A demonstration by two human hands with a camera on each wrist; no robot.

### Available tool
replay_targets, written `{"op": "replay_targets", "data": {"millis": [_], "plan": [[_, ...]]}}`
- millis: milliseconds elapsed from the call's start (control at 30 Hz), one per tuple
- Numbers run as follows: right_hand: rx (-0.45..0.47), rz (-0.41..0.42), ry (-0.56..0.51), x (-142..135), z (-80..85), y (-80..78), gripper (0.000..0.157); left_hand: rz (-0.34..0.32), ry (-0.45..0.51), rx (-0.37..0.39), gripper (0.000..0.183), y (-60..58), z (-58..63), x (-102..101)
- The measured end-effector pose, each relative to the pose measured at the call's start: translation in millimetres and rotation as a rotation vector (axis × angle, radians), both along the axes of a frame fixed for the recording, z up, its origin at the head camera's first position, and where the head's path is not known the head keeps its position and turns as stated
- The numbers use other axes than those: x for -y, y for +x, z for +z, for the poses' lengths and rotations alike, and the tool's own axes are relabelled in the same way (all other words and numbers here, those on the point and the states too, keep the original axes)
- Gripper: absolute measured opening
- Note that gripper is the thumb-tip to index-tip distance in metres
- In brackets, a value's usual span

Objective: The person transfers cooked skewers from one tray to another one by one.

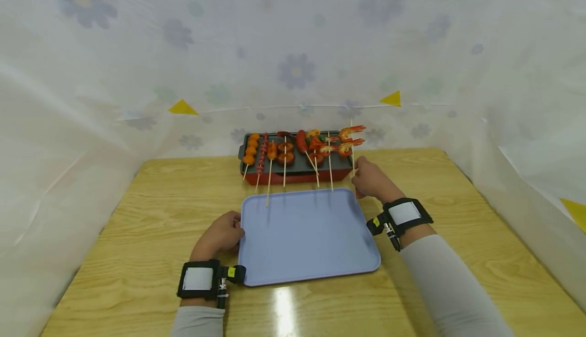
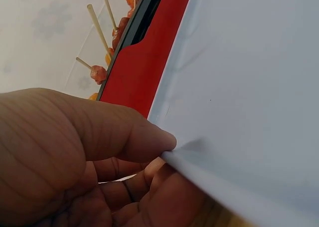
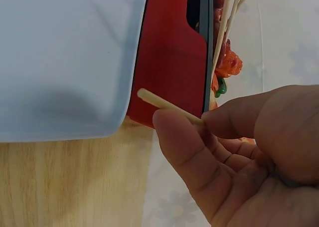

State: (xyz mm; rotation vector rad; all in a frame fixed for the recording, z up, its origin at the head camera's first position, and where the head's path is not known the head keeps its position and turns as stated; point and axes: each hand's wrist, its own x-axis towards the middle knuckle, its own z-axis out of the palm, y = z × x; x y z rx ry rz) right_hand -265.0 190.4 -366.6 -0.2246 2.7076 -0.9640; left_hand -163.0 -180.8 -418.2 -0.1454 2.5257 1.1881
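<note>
My left hand (image 1: pixel 222 233) pinches the left rim of a pale blue rectangular tray (image 1: pixel 311 240), thumb on top and fingers beneath, as the left wrist view shows. Behind the tray stands a red tabletop grill (image 1: pixel 297 177) with a dark plate holding several skewers. At its right end, my right hand (image 1: pixel 372 178) pinches the bare stick end of a shrimp skewer (image 1: pixel 351 133) between thumb and finger. The stick (image 3: pixel 164 103) points out past the fingertips in the right wrist view. The shrimp lie over the grill's right edge.
Orange ball skewers (image 1: pixel 251 150), a sausage (image 1: pixel 301 141) and round brown slices (image 1: pixel 286 158) lie on the grill, their sticks jutting over the front toward the tray. Wood-grain table (image 1: pixel 160 225) surrounds these. A flower-patterned white sheet (image 1: pixel 293 47) hangs behind.
</note>
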Motion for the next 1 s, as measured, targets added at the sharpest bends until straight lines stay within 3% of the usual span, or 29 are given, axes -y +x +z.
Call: {"op": "replay_targets", "data": {"millis": [567,1000], "plan": [[-0.101,-0.054,-0.114,8.8,-17.3,25.2,0.03,0.02,0.031,0.013,0.048,1.5,0.9,-0.3],[-0.159,-0.066,-0.184,6.5,-15.9,43.4,0.029,0.019,0.028,0.008,0.047,-3.5,-5.9,1.7]]}}
